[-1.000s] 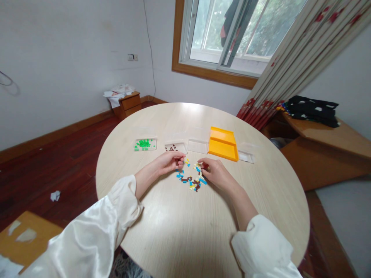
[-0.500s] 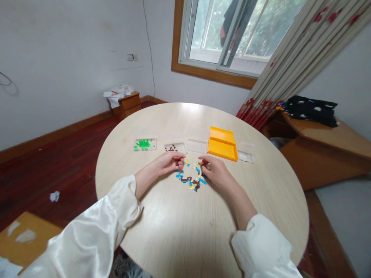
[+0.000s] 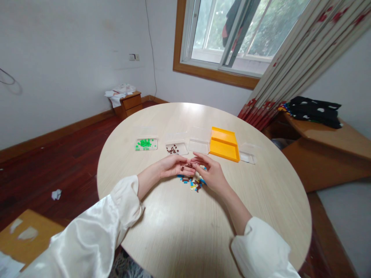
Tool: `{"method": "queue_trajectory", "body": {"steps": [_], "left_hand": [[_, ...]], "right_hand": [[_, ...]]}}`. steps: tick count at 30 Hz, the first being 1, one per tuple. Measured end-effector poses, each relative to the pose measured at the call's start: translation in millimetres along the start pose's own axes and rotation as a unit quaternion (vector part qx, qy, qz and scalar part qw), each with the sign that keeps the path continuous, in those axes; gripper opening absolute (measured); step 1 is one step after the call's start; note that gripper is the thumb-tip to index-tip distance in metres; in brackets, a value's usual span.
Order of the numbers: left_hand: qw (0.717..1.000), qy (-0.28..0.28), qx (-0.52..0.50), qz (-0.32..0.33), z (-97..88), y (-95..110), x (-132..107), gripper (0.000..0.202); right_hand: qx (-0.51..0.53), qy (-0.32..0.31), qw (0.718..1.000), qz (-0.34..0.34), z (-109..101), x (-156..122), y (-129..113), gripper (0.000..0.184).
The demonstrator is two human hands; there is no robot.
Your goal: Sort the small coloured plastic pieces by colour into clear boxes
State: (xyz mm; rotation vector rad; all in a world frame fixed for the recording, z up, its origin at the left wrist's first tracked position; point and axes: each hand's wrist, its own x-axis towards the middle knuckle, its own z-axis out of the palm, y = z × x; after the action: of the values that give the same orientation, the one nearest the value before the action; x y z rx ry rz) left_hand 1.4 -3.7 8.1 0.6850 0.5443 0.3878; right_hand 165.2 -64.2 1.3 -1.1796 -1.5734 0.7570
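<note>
My left hand (image 3: 176, 166) is turned palm up with its fingers curled, and several small brown building bricks (image 3: 182, 168) lie in it. The thumb and fingers of my right hand (image 3: 209, 170) are bent together against the left fingertips; whatever is between them is too small to make out. Under and just in front of both hands lies a loose pile of blue, brown, yellow and cream building bricks (image 3: 194, 185), partly hidden by the fingers. Beyond my left hand, a clear box (image 3: 182, 151) with its lid open holds more brown bricks.
On the round table (image 3: 174, 231), a clear box (image 3: 157, 143) of green bricks stands at left. Right of the brown bricks' box are another clear box (image 3: 198, 146), an open yellow case (image 3: 225, 151) and a small clear box (image 3: 248, 158). A cluttered side shelf (image 3: 342, 143) stands at right.
My right hand has moved left and meets my left hand. The left hand has shifted right and turned its palm up, showing the brown bricks. Both hands now cover part of the pile.
</note>
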Motion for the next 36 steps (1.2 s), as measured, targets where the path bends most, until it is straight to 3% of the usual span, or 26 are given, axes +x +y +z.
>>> {"method": "queue_trajectory", "body": {"steps": [6,12,16,25,36], "left_hand": [[0.999,0.032,-0.015,0.013,3.4,5,-1,0.019],[0.976,0.124,-0.125,0.131,-5.9,25,-8,0.020],[0.957,0.177,-0.169,0.157,-8.8,35,-16,0.026],[0.959,0.175,-0.159,0.155,0.5,41,-24,0.016],[0.974,0.177,-0.024,0.136,-16.1,32,-7,0.027]], "right_hand": [[-0.005,0.014,1.000,-0.009,-4,0,3,0.034],[-0.004,0.037,0.999,-0.018,-6,1,0,0.032],[-0.013,0.034,0.999,-0.024,-7,1,0,0.032],[-0.028,0.029,0.999,-0.028,-8,1,2,0.033],[-0.043,0.026,0.998,-0.025,-8,1,-1,0.033]]}}
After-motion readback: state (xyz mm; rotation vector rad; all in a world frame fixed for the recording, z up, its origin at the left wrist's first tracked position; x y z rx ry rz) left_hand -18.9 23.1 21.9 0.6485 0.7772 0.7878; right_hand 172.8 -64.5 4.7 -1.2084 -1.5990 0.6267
